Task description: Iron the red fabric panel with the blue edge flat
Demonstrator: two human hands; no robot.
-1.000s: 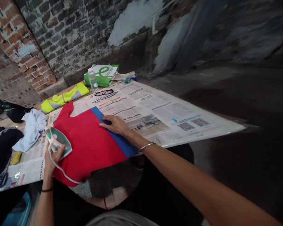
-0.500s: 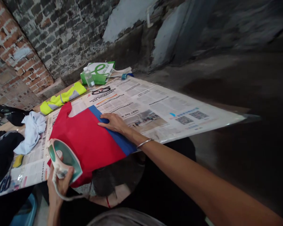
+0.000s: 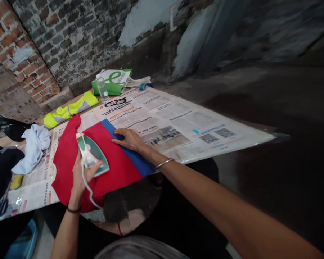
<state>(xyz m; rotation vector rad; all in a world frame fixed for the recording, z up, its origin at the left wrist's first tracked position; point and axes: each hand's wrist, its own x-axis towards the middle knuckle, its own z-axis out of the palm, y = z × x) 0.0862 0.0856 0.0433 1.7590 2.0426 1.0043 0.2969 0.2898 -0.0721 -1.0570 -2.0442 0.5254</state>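
Note:
A red garment [image 3: 118, 167] with a blue band [image 3: 139, 162] along its right edge lies on the newspaper-covered table [image 3: 178, 111]. My left hand [image 3: 83, 172] grips the handle of a white and green iron [image 3: 100, 158], which is over the middle of the red cloth. The iron's white cord hangs down past my left wrist. My right hand [image 3: 128, 139] rests on the upper part of the blue band, thumb and fingers slightly apart, with no object visible in it.
Toward the back are glasses [image 3: 115, 102], a clear bottle [image 3: 102, 88], a green and white bag [image 3: 116, 81] and a yellow vest [image 3: 71, 109]. On the left lie a pale cloth [image 3: 34, 147], a yellow sponge [image 3: 16, 181], dark clothing [image 3: 4, 176] and scissors [image 3: 0, 208].
My left hand has moved the iron rightward and up, from the garment's left side to over its middle. The garment's curved left edge is now uncovered. My right hand has stayed on the blue band.

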